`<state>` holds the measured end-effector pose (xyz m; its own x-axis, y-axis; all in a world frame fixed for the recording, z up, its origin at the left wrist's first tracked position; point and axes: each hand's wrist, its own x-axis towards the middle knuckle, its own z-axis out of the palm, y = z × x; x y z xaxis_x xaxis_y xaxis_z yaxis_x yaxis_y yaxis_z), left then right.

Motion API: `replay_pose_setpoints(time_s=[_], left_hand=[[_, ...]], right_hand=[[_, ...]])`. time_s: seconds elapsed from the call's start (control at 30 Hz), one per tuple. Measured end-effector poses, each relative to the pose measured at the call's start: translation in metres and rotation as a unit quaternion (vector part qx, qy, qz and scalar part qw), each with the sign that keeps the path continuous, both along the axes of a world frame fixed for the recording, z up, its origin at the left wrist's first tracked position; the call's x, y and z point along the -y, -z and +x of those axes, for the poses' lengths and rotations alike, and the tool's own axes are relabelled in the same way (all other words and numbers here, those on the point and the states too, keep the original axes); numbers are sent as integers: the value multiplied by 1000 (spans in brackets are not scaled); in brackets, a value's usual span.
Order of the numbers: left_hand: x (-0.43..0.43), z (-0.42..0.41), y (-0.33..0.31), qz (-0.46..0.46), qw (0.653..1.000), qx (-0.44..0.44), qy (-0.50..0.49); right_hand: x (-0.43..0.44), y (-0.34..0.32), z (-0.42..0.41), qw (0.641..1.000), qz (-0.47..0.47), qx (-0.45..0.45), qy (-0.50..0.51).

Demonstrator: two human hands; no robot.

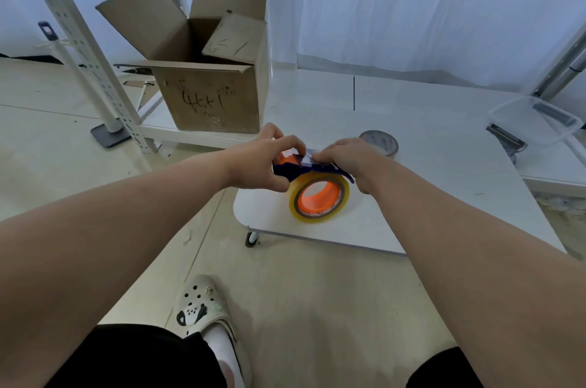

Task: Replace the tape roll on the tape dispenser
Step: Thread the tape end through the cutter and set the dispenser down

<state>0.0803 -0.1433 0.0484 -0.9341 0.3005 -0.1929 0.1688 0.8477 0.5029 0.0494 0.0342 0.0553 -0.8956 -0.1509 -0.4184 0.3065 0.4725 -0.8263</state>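
A dark blue tape dispenser (309, 169) with an orange front part is held above the near left corner of the white table (444, 165). A yellowish clear tape roll (341, 207) sits on its orange hub (318, 196). My left hand (261, 159) grips the dispenser's orange front end. My right hand (347, 154) presses its fingers on the top of the dispenser, near the tape's loose end. A second, nearly used roll (380, 141) lies flat on the table just behind my right hand.
An open cardboard box (209, 92) stands on a low shelf at the left, beside a white perforated rack post (95, 64). A clear plastic container (536, 121) sits at the table's far right. The table has a caster (252, 238) under its near corner. White curtains hang behind.
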Motion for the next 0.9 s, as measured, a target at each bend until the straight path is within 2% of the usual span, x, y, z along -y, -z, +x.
replay_pose_setpoints(time_s=[0.3,0.4,0.5,0.57,0.63,0.7,0.73,0.8,0.9], left_hand=[[-2,-1,-2,6,1000,2,-5],[-5,-2,-2,10,1000,3,-4],[-4,-4,-2,8,1000,4,-8],[0,-3,-2,23,1000,10,-18],[4,-2,-1,40,999,22,-26],[5,-2,1,51,997,35,-37],[5,-3,1,58,997,40,-43],[5,-5,3,74,994,56,-56],[7,-6,5,91,990,80,-73]], right_hand=[[-1,1,-5,998,-35,55,14],[-5,4,-10,992,-69,94,47],[-13,12,-16,989,-69,94,89],[-16,14,-18,995,-35,53,82],[-16,13,-19,997,-38,-59,45],[-13,7,-13,982,-49,-181,-36],[-12,5,-9,968,-23,-230,-98],[-15,9,-3,925,99,-297,-217],[-19,19,1,860,247,-340,-290]])
